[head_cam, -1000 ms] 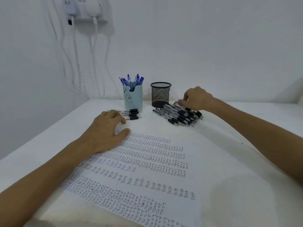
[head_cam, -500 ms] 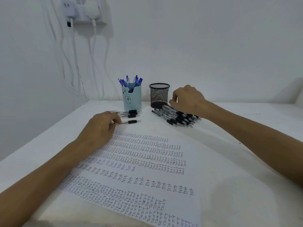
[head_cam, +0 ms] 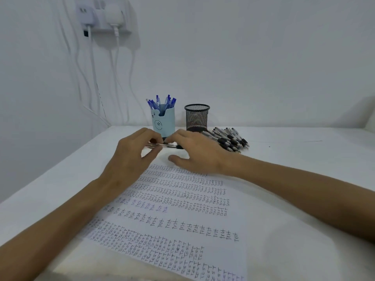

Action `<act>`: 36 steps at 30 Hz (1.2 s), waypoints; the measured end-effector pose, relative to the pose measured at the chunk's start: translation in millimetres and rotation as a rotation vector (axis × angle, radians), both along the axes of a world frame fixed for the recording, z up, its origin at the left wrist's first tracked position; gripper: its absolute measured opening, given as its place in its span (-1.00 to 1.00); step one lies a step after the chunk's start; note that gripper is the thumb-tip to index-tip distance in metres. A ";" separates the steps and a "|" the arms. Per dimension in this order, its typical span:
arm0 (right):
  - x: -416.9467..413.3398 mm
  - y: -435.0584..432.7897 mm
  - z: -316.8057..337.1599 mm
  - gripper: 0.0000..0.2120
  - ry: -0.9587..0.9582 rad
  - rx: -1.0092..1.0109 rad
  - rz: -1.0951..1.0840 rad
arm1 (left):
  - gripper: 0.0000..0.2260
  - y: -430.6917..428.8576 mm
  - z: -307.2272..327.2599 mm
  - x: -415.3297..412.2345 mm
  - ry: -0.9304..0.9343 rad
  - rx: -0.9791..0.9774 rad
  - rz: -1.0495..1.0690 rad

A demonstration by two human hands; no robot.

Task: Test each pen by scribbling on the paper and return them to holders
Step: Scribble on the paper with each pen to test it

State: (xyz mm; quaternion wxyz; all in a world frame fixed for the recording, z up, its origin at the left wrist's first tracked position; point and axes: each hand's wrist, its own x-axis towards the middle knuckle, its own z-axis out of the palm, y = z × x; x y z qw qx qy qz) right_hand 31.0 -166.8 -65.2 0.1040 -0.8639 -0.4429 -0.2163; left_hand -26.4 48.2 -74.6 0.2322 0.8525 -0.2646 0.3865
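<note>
Firstly, up beyond the left hand (head_cam: 129, 161): wall chargers (head_cam: 101, 15), cables hanging. Under both wrists: paper (head_cam: 182, 209), rows of "test". Beyond the fingertips: blue bear holder (head_cam: 164, 122) containing blue pens (head_cam: 162, 102); black mesh holder (head_cam: 196, 118), contents indiscernible. Outward of the right hand (head_cam: 203, 155): heap of black-grip pens (head_cam: 231, 139). Between hands: loose pens (head_cam: 171, 146), pinched by left thumb and finger; right fingertips upon them, grip unclear.

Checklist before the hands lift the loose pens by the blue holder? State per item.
1. Left hand pinching the loose pens: ok.
2. Right hand gripping the same pens: cannot tell, its fingers cover them.
3. Mesh holder upright, no pens sticking out: ok.
4. Blue holder upright, blue pens inside: ok.
5. Pen pile clear of the right wrist: cannot tell.
</note>
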 end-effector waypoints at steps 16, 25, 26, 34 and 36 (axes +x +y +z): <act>-13.7 -31.4 26.8 -0.42 0.272 0.428 -0.079 | -0.63 -10.7 4.3 -19.9 0.579 0.326 -0.280; -20.1 -41.4 22.8 -0.44 0.683 0.893 -0.043 | -0.44 -6.9 5.7 -21.7 0.679 0.553 -0.320; -19.9 -42.1 20.8 -0.45 0.697 0.917 -0.071 | -0.45 -5.5 6.6 -21.7 0.690 0.558 -0.322; -31.7 -53.1 1.2 -0.48 0.996 0.871 -0.072 | -0.51 -6.3 9.2 -25.0 0.702 0.509 -0.326; -32.7 -52.5 -4.6 -0.70 0.989 0.810 -0.084 | -0.51 -7.9 8.4 -26.1 0.667 0.501 -0.343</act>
